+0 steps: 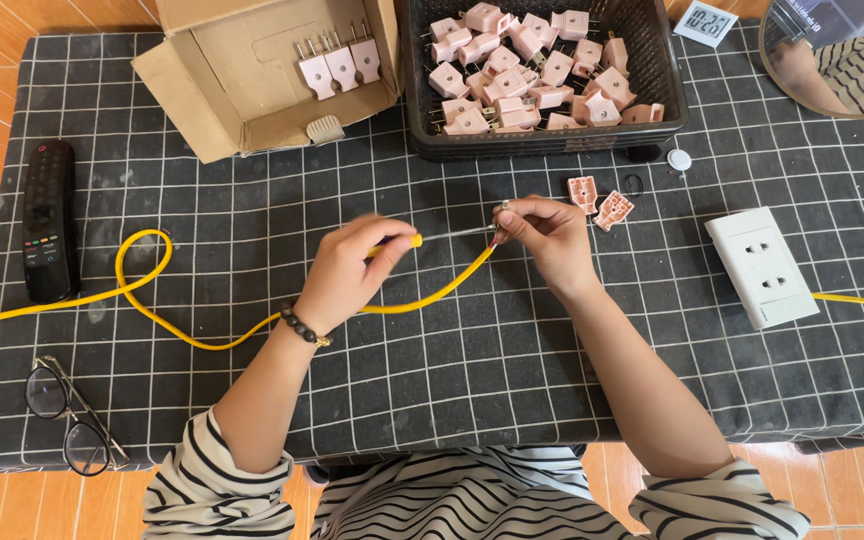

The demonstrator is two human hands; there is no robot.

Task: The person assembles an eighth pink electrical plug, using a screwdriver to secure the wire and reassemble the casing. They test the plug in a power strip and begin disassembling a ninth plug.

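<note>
My left hand (352,272) grips a screwdriver with a yellow handle (407,242); its thin metal shaft (457,235) reaches right to my right hand (544,238). My right hand pinches the end of a yellow cable (157,290) together with a small metal part at its fingertips. The cable loops left across the black grid cloth (452,370). Two opened pink plug halves (600,202) lie just right of my right hand.
A black basket (542,140) holds several pink plugs. A cardboard box (242,95) at the back left holds three pink plugs. A white socket block (762,266) lies right, a black remote (49,220) left, glasses (67,415) front left. A timer (704,22) and a mirror (842,55) stand back right.
</note>
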